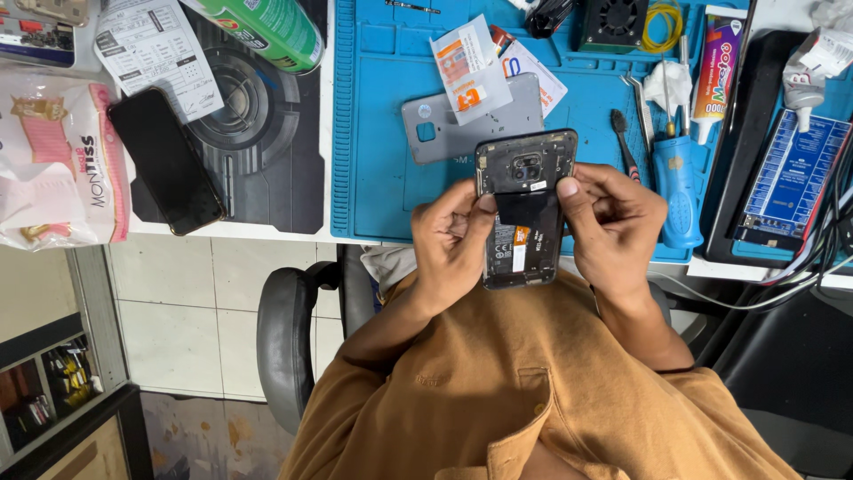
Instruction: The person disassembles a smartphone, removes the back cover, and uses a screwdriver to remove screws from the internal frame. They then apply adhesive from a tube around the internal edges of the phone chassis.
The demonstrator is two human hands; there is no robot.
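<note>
I hold an opened black smartphone with its back cover off, camera end away from me, battery showing. My left hand grips its left edge, thumb on the battery. My right hand grips the right edge, thumb pressed near the top of the battery. The phone hovers over the near edge of a blue work mat. Just beyond it on the mat lies the grey back cover, with a small white and orange sachet on top.
A blue-handled screwdriver, tweezers, a small brush and a glue tube lie right of the phone. Another black phone and a green can sit left. Tissue pack at far left. Chair armrest below the desk.
</note>
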